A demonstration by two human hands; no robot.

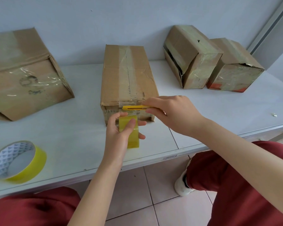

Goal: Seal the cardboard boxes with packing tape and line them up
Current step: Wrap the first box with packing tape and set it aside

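A tall cardboard box [127,75] lies lengthwise in the middle of the white table [82,141], with clear tape along its top seam. My left hand [121,132] grips a yellow tape roll [130,132] just in front of the box's near end, and a strip of tape runs from the roll up onto that end. My right hand [171,113] holds a yellow utility knife [136,107], its tip lying across the tape at the box's near top edge.
A second yellow tape roll [15,162] lies flat at the table's front left. A large taped box [24,74] sits at the left. Two taped boxes [191,56] [235,66] stand side by side at the back right. My knees in red trousers are below the table edge.
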